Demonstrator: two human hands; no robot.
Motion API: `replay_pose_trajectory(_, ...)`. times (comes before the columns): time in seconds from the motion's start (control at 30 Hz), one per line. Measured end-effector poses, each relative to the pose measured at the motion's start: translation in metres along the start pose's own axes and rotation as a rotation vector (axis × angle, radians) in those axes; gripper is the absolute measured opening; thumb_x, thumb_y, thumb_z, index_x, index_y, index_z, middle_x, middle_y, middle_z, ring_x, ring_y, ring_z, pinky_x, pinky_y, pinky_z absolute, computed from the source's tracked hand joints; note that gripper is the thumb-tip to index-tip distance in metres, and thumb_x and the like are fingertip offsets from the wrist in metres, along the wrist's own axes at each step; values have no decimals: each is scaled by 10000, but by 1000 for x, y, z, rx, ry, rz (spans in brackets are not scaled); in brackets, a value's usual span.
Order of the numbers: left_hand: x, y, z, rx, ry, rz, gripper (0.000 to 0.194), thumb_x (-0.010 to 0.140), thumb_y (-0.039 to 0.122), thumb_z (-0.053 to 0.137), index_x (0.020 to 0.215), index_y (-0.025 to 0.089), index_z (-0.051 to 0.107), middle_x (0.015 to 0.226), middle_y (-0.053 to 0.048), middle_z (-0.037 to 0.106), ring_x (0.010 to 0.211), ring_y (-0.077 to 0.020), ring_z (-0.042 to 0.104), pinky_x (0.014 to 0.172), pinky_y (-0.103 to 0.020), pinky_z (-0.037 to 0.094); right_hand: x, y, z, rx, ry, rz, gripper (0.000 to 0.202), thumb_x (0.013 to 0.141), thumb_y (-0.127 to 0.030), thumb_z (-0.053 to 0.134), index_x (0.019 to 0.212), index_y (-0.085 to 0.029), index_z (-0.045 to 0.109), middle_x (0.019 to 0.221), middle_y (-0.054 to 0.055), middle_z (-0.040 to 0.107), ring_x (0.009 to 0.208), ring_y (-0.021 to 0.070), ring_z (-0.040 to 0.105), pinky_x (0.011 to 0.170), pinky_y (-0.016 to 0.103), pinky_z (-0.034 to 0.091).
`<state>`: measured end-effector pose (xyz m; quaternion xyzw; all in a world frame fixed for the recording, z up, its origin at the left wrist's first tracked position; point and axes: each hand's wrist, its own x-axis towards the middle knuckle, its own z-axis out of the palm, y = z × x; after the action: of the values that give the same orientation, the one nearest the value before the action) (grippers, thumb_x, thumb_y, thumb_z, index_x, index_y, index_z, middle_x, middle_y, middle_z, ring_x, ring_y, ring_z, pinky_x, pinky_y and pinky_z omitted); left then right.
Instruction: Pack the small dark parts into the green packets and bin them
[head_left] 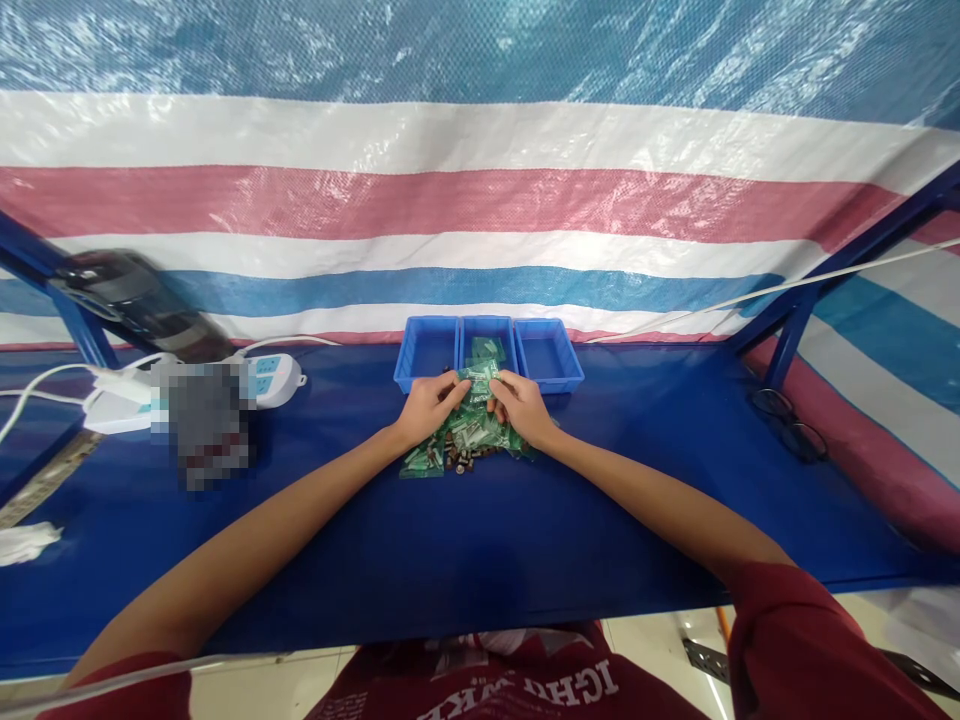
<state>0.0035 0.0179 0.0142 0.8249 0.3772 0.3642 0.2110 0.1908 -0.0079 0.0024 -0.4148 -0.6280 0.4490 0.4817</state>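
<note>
Between my two hands is a small green-printed clear packet (478, 380), pinched at its left edge by my left hand (431, 405) and at its right edge by my right hand (523, 405). Both hands are closed, thumbs on top. Below them lies a pile of similar green packets (480, 432), with small brown pieces (460, 460) loose among them. Just behind stand three blue bins: the left bin (400, 365), the middle bin (487, 322) with green packets inside, and the right bin (551, 384).
A white power strip (281, 382) with cables lies at the left, beside a blurred-out dark object (206, 420). Behind them leans a dark bottle (142, 300). Eyeglasses (791, 425) rest at the far right. Blue frame bars (795, 325) flank the blue table (480, 550).
</note>
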Motion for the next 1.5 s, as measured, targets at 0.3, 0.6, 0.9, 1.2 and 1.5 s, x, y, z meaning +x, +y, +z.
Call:
replay_pose_trajectory(0.3, 0, 0, 0, 13, 7, -4, 412, 938, 383, 442, 600, 155, 499, 470, 46, 445, 436, -74, 421, 503, -218, 315, 0, 1, 1, -4, 3, 6, 365, 900, -490, 461, 669, -214, 395, 574, -29, 568, 405, 96, 463, 449, 244, 378)
replay_pose_trajectory(0.6, 0, 0, 1, 15, 11, -3, 401, 938, 373, 449, 606, 154, 501, 470, 46, 454, 440, -74, 427, 510, -218, 319, 0, 2, 1, 0, -6, -6, 355, 904, -475, 460, 671, -216, 395, 575, -29, 569, 410, 102, 467, 461, 250, 383)
replay_pose_trajectory(0.9, 0, 0, 1, 30, 5, 1, 402, 939, 362, 451, 601, 149, 499, 477, 47, 444, 445, -70, 420, 520, -215, 314, 0, -1, 0, -1, -10, 14, 349, 905, -468, 466, 678, -209, 409, 576, -30, 571, 414, 95, 458, 461, 240, 377)
replay_pose_trajectory(1.2, 0, 0, 1, 34, 1, -9, 407, 935, 375, 451, 598, 152, 498, 470, 48, 444, 446, -74, 425, 516, -217, 312, 0, 0, 1, 9, -4, 6, 340, 899, -456, 471, 674, -209, 409, 573, -28, 569, 412, 99, 462, 456, 239, 369)
replay_pose_trajectory(1.5, 0, -2, 2, 18, 2, -3, 396, 932, 369, 463, 604, 151, 501, 479, 44, 469, 444, -72, 427, 517, -215, 320, 0, 1, 0, 0, -7, 4, 352, 902, -465, 468, 667, -209, 406, 563, -25, 568, 408, 98, 459, 442, 237, 355)
